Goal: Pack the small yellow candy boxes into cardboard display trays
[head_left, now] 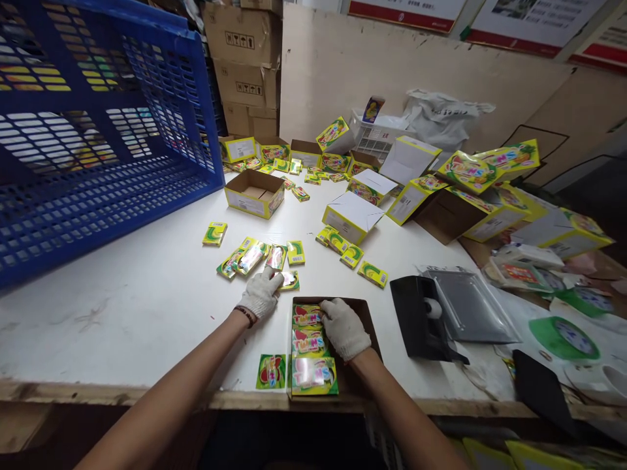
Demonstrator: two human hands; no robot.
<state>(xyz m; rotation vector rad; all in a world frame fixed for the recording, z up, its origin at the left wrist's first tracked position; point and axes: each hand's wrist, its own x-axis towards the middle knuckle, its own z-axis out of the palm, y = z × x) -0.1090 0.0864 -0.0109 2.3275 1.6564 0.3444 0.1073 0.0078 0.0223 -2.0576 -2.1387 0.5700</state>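
Note:
Near the front edge, an open display box [368, 323] holds a column of small fruit-printed cartons [313, 373] along its left side. My right hand [345, 329], in a white knit glove, reaches inside with bent fingers closed at the right end of the farthest carton [307, 315]; its fingertips are partly hidden. My gloved left hand [259, 295] lies palm down with fingers apart. Its fingertips touch a small carton [277, 256] and lie beside another small carton [290, 281]. One loose carton [271, 371] rests left of the display box.
A blue plastic crate [166, 176] stands at the left. Several display boxes [255, 192] and loose cartons [372, 274] spread across the white table [147, 313]. To the right are a black tape dispenser [416, 316], clear plastic bags [470, 303] and green tape rolls [563, 337].

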